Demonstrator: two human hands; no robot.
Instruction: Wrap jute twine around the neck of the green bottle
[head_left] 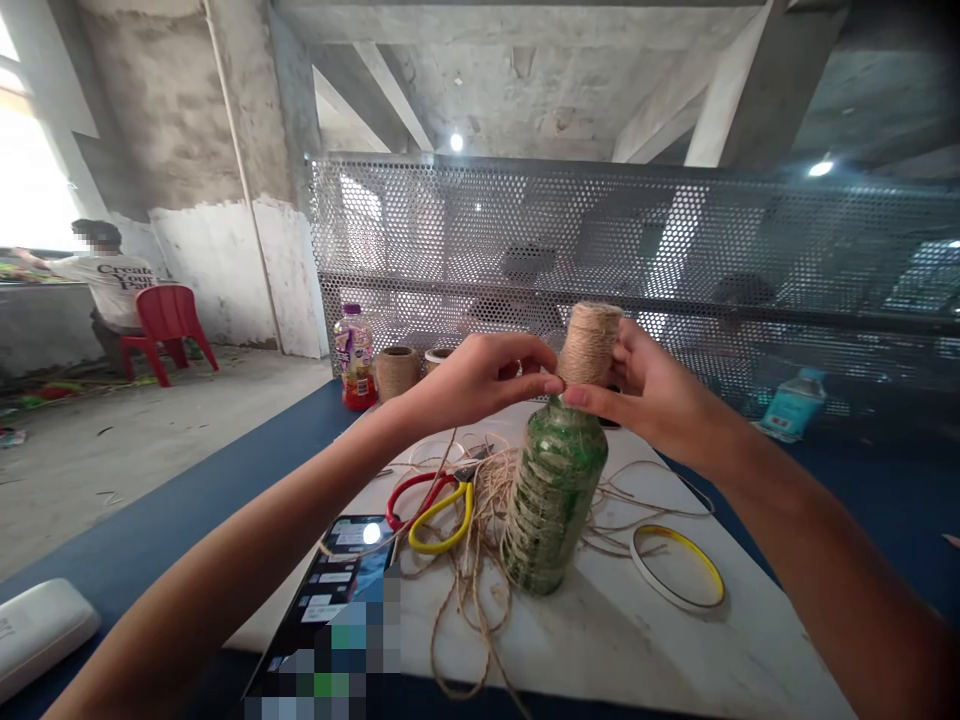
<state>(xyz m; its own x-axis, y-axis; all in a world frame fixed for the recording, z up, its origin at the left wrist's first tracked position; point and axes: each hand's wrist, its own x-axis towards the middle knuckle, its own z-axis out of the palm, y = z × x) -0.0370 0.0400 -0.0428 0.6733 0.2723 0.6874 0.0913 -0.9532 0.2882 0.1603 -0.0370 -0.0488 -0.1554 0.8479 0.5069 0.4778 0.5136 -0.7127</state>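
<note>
My right hand [645, 385] grips a spool of jute twine [589, 345] from its right side. My left hand [480, 380] comes in from the left, with its fingertips at the spool's lower edge and meeting my right thumb. Just below the spool stands a green bottle [553, 500] wrapped in loose turns of twine, and my fingers hide its neck. A tangle of loose twine [480, 570] lies around the bottle's base on a white table top [645, 650]. Red-and-yellow-handled scissors [431, 510] rest in the tangle.
A yellow-edged tape roll [679, 568] lies right of the bottle, and a phone [322, 590] lies at the near left. Two more twine spools [396, 372] and a juice bottle [355, 358] stand behind. A perforated metal screen [525, 230] runs along the back. A co-worker [109, 285] sits far left.
</note>
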